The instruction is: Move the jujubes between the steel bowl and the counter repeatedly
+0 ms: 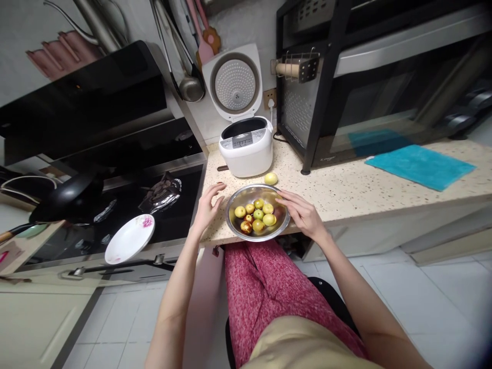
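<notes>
Lap in red trousers [265, 287] nearest. Steel bowl [257, 219] of small fruits [258, 215] at near counter [346, 189] edge, between hands. Right hand [303, 214] touches bowl's right rim, fingers loose, gripping nothing. Left hand [207, 207] just left of bowl, open, apart. Stray fruit [271, 178] beyond bowl.

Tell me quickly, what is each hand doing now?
Left hand: open, empty, beside the steel bowl.
Right hand: open, fingers on the bowl's rim, holding nothing.

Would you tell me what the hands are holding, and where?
The right hand touches the metal bowl's right rim; the left hand hovers open beside it, holding nothing.
</notes>
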Available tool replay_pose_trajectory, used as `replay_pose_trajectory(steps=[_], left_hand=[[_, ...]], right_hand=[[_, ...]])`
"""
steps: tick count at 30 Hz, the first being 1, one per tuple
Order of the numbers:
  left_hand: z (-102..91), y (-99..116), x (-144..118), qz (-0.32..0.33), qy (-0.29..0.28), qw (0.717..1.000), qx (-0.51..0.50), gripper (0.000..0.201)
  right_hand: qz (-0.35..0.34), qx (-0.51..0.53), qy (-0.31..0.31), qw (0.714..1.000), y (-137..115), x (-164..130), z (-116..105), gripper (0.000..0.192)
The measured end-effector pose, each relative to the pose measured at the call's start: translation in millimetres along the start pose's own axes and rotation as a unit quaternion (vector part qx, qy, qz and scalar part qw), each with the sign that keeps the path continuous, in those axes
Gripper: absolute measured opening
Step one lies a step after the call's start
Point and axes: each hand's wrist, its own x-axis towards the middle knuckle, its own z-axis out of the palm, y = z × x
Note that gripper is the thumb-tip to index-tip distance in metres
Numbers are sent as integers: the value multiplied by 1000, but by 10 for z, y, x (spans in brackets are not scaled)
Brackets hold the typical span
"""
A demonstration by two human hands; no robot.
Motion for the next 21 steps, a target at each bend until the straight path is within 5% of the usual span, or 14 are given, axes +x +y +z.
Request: replay_pose_trajectory(steps=[7,12,17,21], left_hand=[[132,-608,128,-40,-47,991,119,43],[267,-875,312,-65,-69,986,134,33],[334,-947,388,-60,-32,990,124,27],[289,-750,371,-47,2,996,79,22]], right_hand=[[-22,-5,11,1000,14,7,3,38],[-23,-3,12,1000,12,7,-9,38],[-30,6,10,999,12,3,-16,37],[-33,3,17,999,9,3,-14,36]])
